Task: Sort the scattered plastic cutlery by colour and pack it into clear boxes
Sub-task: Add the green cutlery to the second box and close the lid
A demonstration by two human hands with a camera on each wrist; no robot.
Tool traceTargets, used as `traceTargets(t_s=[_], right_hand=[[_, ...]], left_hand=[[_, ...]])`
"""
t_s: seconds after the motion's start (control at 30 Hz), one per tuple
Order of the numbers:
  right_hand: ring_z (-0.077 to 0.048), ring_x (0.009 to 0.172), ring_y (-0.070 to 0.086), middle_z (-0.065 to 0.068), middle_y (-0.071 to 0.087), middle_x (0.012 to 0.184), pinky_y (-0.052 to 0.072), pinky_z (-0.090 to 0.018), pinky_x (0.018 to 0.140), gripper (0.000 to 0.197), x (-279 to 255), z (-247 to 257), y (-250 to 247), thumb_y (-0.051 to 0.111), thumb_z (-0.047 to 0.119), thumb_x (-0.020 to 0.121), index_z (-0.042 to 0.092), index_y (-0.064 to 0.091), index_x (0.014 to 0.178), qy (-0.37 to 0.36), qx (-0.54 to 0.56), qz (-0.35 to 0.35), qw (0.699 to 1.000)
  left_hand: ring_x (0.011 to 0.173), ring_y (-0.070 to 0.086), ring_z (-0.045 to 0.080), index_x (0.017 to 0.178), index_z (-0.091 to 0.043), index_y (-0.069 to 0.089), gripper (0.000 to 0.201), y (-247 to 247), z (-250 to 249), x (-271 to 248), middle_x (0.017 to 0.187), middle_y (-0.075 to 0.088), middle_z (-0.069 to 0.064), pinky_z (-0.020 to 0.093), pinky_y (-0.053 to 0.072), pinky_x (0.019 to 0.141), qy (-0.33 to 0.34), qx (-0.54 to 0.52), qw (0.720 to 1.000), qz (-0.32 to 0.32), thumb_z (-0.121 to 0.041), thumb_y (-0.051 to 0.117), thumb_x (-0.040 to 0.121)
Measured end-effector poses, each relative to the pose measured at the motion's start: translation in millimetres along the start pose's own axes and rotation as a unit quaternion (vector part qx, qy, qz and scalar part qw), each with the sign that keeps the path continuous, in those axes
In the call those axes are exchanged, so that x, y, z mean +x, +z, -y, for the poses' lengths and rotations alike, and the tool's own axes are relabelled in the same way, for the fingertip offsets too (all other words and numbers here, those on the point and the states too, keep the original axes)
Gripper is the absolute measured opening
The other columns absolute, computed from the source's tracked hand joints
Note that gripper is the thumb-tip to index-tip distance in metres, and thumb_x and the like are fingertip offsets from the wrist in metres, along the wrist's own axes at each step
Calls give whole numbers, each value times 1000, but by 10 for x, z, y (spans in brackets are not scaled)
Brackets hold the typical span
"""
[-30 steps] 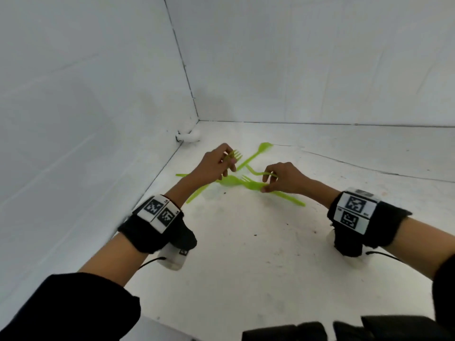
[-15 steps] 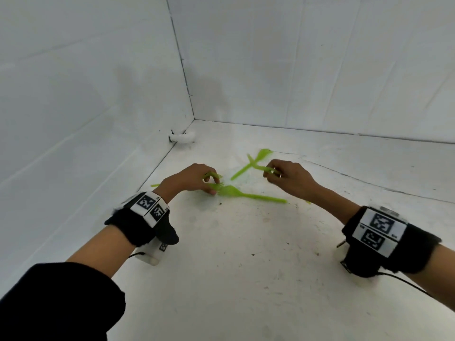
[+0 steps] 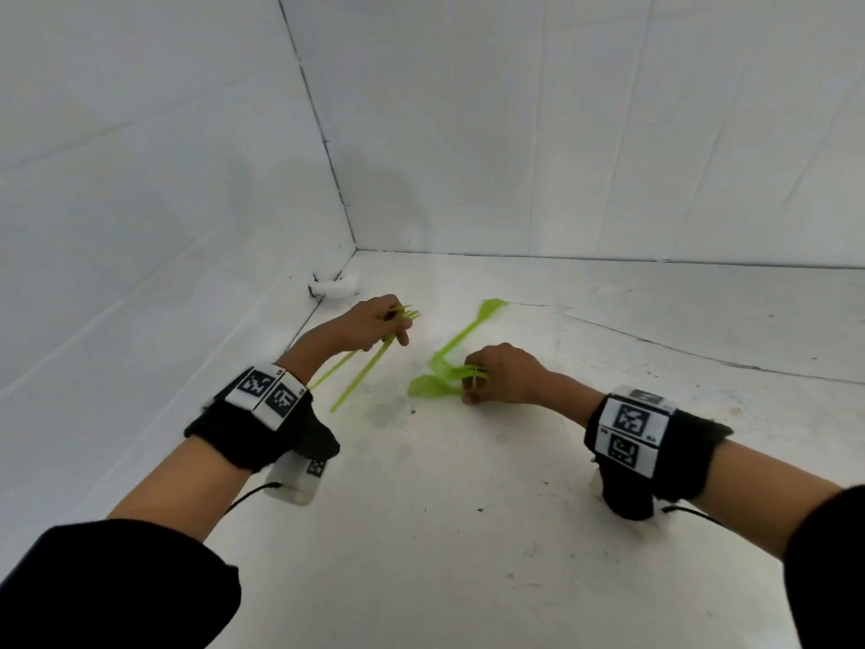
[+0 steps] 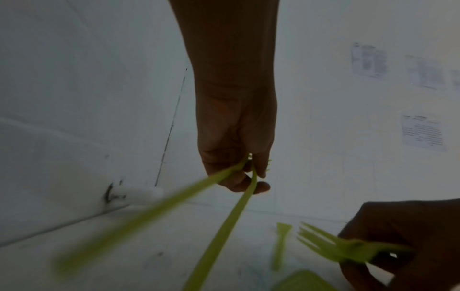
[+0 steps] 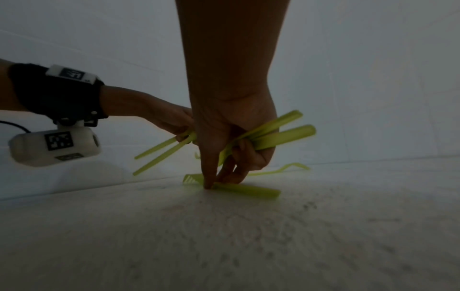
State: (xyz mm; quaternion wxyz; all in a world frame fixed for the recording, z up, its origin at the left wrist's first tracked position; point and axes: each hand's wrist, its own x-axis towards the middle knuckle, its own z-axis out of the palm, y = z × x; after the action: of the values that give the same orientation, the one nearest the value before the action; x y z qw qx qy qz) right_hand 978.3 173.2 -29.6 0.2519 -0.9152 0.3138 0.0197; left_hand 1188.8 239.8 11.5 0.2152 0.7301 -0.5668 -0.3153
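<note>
Your left hand, now lifted clear, clamps two lime-green plastic forks; your right hand, already gripping a green bundle, pinches another fork off the white worktop. One green piece remains; no boxes visible.

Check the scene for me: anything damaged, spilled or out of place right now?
One thing: the green piece lying loose on the white surface beyond the right hand, the loose green utensil, looks kinked partway along its handle rather than straight. It may be bent, or two pieces crossing; I cannot tell. No clear boxes are in view. Both hands hold green cutlery normally.
</note>
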Motion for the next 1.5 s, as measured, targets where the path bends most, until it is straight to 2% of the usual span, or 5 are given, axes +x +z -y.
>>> traceTargets(t_s=[0.57,0.77,1.0,1.2,1.5], right_hand=[[-19,59,46,-6,50,70,52,-35,59,14,-633,-492,-622,43,25,96,12,45,95,94,310,-208,923],[-5,46,33,-4,43,69,28,-15,45,37,-757,-524,-741,34,52,94,18,40,109,89,334,-211,914],[-4,55,36,5,46,71,27,-18,53,28,-628,-526,-602,34,39,100,17,51,103,106,391,-261,876],[-9,51,35,2,53,70,28,-14,40,20,-513,-318,-474,42,32,98,16,54,97,62,433,-249,864],[-5,42,32,-2,45,64,26,-15,39,36,-604,-245,-319,32,36,101,9,55,104,67,456,-184,868]], left_hand=[[119,48,30,122,1,49,55,808,-594,1239,128,52,15,31,37,92,-33,145,987,-67,-40,61,88],[119,42,36,123,5,41,48,937,-597,1348,129,41,21,40,37,94,-55,225,970,-77,-34,45,96],[62,41,13,98,-5,29,18,773,-911,1009,77,40,1,21,34,49,28,-67,994,-77,-13,45,95],[46,34,8,68,-20,47,28,663,-1139,613,51,34,-7,20,38,59,-48,-504,862,-4,-36,56,89],[71,54,14,78,-15,51,27,910,-1014,463,78,52,2,29,47,67,-82,-574,815,-6,-19,38,101]])
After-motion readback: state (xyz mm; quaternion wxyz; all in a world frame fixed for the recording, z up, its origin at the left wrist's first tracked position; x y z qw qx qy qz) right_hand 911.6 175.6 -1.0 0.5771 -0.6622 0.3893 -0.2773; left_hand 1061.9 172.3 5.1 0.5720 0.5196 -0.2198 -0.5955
